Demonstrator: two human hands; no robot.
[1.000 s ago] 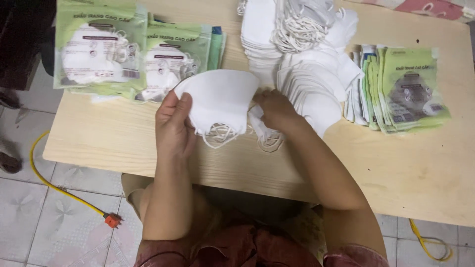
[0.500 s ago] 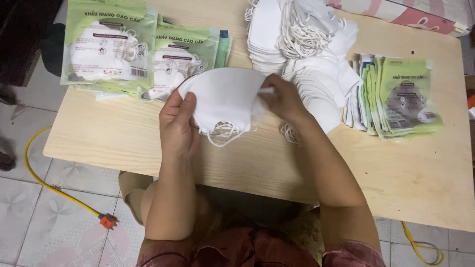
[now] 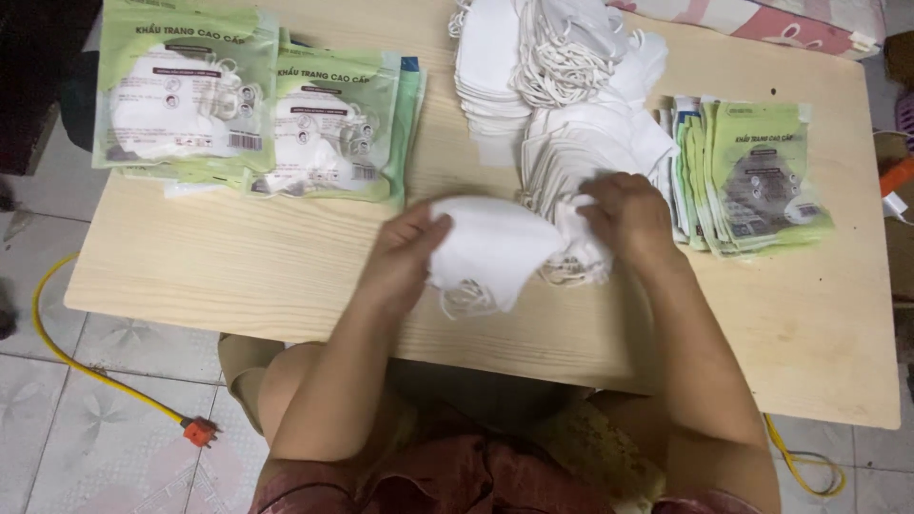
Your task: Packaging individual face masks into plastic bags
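A folded white face mask (image 3: pixel 490 246) lies low over the light wooden table (image 3: pixel 238 271), its ear loops dangling at the near edge. My left hand (image 3: pixel 405 252) grips its left side. My right hand (image 3: pixel 624 214) pinches the right end of the mask, right beside a fanned pile of loose white masks (image 3: pixel 590 133).
Several filled green mask packets (image 3: pixel 252 119) lie at the far left. A stack of flat empty green pouches (image 3: pixel 757 171) sits at the right. A taller mask pile (image 3: pixel 500 48) is at the back. A yellow cable with an orange plug (image 3: pixel 198 431) runs over the tiled floor.
The view has shifted, so the hands and mask now sit further right in frame. My right hand has moved from the mask's edge onto its right end beside the pile.
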